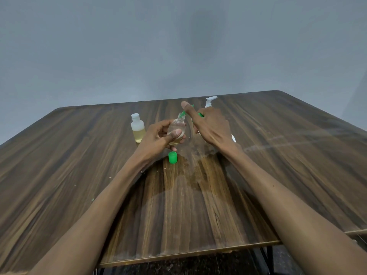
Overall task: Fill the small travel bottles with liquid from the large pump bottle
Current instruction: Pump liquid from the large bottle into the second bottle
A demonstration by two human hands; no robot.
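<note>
Head view: left fingers [174,133] grip rounded clear bottle [176,128]; right fingers [186,106] pinch green funnel [183,113]

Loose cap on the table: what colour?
Bright green cap, seen clearly in the head view.

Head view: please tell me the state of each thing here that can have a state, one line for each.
Small round bottle: uncapped, tilted, gripped by the left hand.
Green funnel: in the round bottle's neck, held by the right hand.
Green cap: off, lying on the table.
White-capped bottle: closed, upright, partly filled.
Pump bottle: upright, mostly hidden.
</note>
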